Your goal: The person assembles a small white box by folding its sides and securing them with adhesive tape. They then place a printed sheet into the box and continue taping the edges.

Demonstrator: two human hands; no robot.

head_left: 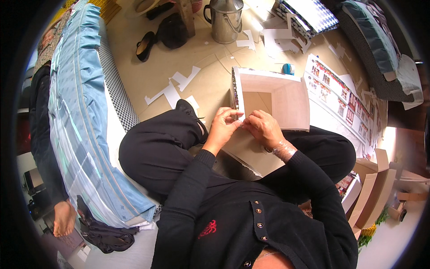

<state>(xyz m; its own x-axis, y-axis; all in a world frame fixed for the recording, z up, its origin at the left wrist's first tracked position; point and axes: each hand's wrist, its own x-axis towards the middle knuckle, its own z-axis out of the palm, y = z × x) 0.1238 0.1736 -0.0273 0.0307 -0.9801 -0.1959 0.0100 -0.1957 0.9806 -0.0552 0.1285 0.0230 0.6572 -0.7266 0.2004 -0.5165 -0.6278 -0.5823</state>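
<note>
A box [290, 107] with pale inner walls and a patterned outer side stands before me, its open side facing up. At its near left corner, my left hand [223, 127] and my right hand [263, 126] meet fingertip to fingertip. Between their thumbs and fingers is a small translucent piece [241, 124], which looks like clear tape; my fingers partly hide it. The left fingers lie against the box's edge. Crinkled clear tape or film [284, 150] wraps my right wrist. Under my hands lies a flat tan surface [235, 144] between my bent legs.
A blue tape roll [288, 69] sits beyond the box. Printed sheets [331, 90] spread to the right, near a cardboard carton [373, 191]. White paper scraps [178, 84] and a metal pail [227, 23] are on the floor. Left, a person's bare foot [63, 218] extends beside blue bedding [77, 111].
</note>
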